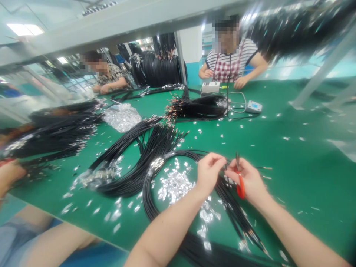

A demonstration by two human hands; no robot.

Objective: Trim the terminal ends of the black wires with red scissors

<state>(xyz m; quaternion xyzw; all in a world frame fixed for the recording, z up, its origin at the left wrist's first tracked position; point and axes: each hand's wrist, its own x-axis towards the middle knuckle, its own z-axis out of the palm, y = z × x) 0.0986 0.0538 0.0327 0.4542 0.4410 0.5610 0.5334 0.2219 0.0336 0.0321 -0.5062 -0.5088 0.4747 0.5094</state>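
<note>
My right hand [247, 176] holds a pair of scissors [240, 185] with red handles, its dark blades pointing up and away from me. Close beside it, my left hand [209, 171] is closed in a pinch on a black cable. The fingertips of both hands nearly meet; what lies between them is too small to make out. Under my hands a coiled bundle of black cables [148, 193] curves round a pile of small silvery foil pieces [175, 183]. Loose cable ends [250, 233] with bare copper tips stretch toward the lower right.
More black cable bundles [150, 163] lie left of centre on the green table [306, 167]. Behind them are a bag of silvery pieces [122, 116] and a small device with a display [253, 106]. Two people sit across the table; another person's hand [12, 174] is at far left.
</note>
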